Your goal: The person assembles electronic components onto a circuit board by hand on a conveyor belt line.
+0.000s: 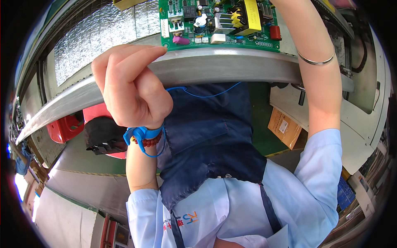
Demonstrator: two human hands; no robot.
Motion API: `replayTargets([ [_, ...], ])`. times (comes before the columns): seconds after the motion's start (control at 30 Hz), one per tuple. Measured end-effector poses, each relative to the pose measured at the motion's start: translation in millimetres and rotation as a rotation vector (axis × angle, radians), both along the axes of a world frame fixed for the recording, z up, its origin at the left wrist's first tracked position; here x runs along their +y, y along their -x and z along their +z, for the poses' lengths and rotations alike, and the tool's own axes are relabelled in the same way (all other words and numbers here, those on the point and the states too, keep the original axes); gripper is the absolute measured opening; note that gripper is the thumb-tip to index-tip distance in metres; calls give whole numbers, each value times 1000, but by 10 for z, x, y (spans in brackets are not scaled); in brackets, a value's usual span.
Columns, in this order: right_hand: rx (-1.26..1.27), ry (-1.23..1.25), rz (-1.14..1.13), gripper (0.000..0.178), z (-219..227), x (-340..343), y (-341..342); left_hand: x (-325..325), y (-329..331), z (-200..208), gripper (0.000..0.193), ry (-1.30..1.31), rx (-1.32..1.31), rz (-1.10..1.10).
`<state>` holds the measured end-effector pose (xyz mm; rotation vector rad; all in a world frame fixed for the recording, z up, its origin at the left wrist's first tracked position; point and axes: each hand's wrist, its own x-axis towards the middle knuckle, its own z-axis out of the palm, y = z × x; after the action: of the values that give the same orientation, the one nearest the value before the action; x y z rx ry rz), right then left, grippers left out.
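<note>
My left hand (130,84) is closed, its fingers curled and the thumb folded in, with nothing showing in it. Its index finger reaches right, and the tip is at the near left corner of a green circuit board (227,42). I cannot tell whether it presses on the board. On the board are a yellow transformer (251,16), a metal heat sink (223,23), a red capacitor (274,32) and other small parts. My right forearm (320,78) reaches up past the board's right side, and its hand is cut off by the top edge.
A metal rail (231,68) runs across in front of me below the board. Silvery foil sheeting (95,47) lies left of it. A blue coiled cord (202,96) hangs below the rail. Below left are a red stool (64,128) and a black bag (105,134); a cardboard box (284,127) stands below right.
</note>
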<state>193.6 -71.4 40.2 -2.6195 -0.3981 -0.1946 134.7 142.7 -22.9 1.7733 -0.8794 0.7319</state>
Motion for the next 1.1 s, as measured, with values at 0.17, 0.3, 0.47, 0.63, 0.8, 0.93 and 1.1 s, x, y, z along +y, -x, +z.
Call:
replayTargets([
  [0.17,20,-1,-6,27,42,13,37,-4,3,0,24,11,1,4],
  [0.3,40,21,-23,27,53,14,52,-2,6,-6,23,13,-8,8],
  [0.47,51,24,-38,27,58,-3,65,5,8,-6,23,4,-10,5],
  [0.63,79,23,-74,27,85,-16,86,0,9,-12,23,8,1,8],
  [0.8,84,-15,-105,26,121,-105,84,-17,19,22,23,11,19,0],
  [0.93,-13,-77,-127,25,274,-92,177,-8,17,40,23,-18,27,11],
  [1.1,-212,-203,-61,35,144,314,586,38,59,18,20,-47,23,47],
])
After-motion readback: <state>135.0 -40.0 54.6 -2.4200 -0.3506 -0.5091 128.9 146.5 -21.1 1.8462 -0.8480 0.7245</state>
